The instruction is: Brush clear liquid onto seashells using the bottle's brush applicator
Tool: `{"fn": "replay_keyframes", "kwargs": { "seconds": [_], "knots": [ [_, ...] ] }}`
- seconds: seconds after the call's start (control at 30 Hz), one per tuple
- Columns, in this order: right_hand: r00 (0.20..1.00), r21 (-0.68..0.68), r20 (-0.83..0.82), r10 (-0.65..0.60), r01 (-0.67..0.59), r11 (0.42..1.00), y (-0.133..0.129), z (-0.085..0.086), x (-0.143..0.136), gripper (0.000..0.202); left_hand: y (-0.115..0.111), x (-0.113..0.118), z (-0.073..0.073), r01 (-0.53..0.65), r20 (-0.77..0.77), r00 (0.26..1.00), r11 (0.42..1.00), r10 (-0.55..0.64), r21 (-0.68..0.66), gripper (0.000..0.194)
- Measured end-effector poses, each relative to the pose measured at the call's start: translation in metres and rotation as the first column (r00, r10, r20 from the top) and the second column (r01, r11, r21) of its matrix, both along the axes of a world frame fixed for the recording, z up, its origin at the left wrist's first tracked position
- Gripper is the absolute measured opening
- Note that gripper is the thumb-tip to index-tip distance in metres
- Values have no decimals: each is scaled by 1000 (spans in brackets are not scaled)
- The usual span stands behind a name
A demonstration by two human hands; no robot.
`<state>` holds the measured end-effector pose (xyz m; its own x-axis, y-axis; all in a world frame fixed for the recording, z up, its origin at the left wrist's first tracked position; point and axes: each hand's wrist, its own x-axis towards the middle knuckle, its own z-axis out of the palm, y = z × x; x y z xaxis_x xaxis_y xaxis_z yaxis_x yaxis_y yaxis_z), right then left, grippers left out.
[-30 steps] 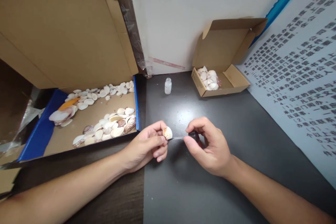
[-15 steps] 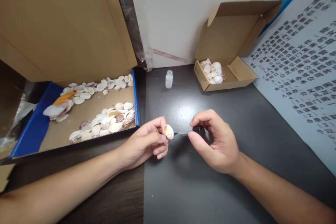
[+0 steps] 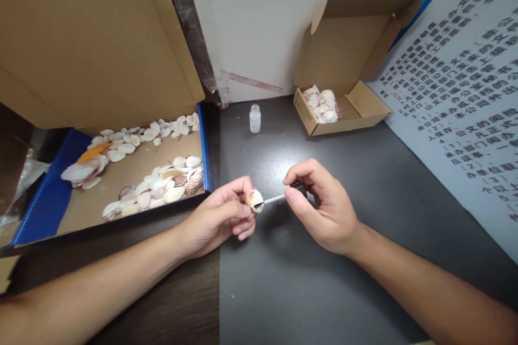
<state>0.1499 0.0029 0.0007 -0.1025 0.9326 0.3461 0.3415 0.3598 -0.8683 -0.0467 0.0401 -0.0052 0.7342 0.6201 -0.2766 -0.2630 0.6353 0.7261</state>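
Between the thumb and fingers of my left hand (image 3: 229, 213) is a small seashell (image 3: 254, 200), white with orange-brown markings. My right hand (image 3: 324, 207) grips the black cap of a small brush (image 3: 297, 187). From that cap a thin pale stem runs left, and its dark tip touches the shell's face. Behind both hands, an uncapped small bottle (image 3: 254, 118) with whitish contents stands upright on the dark grey mat (image 3: 324, 296).
On the left, a large blue-edged cardboard box (image 3: 93, 207) holds two groups of seashells. A smaller open cardboard box (image 3: 342, 128) with whitish shells sits at the back right. A white panel (image 3: 246, 21) rises behind, and a printed sheet (image 3: 457, 118) lies along the right.
The brush in my right hand has tilted, and its tip now lies against the shell's face rather than beside its edge. The whole view has shifted slightly.
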Motion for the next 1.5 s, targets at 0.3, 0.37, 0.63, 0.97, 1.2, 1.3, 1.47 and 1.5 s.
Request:
{"fn": "replay_keyframes", "kwargs": {
  "seconds": [0.3,0.37,0.63,0.97,1.2,1.3,1.47,1.5],
  "knots": [
    [999,-6,-48,1,-2,1000,0,-1,2,2,0,0,-1,1,10,1000,1000,-1,10,12],
    [999,-16,-41,-1,0,1000,0,-2,2,3,0,0,-1,1,9,1000,1000,-1,7,12],
    [999,-22,-31,-19,18,1000,0,0,1,6,0,0,0,-4,16,1000,1000,4,0,11],
    [1000,-11,-11,-1,1,1000,0,3,1,5,0,0,-1,-2,6,1000,1000,2,2,10],
    [1000,-17,-3,28,-28,999,1,3,1,10,1,0,-1,6,29,1000,1000,-7,15,9],
    [1000,-16,-11,18,-18,1000,1,3,1,8,1,0,-1,4,37,999,1000,-5,14,9],
    [1000,-24,-13,-15,15,1000,1,3,1,10,1,0,-1,3,38,999,1000,-3,11,9],
    [1000,-24,-14,-20,20,1000,1,3,1,10,1,0,-1,3,38,999,1000,-3,10,9]
  ]
}}
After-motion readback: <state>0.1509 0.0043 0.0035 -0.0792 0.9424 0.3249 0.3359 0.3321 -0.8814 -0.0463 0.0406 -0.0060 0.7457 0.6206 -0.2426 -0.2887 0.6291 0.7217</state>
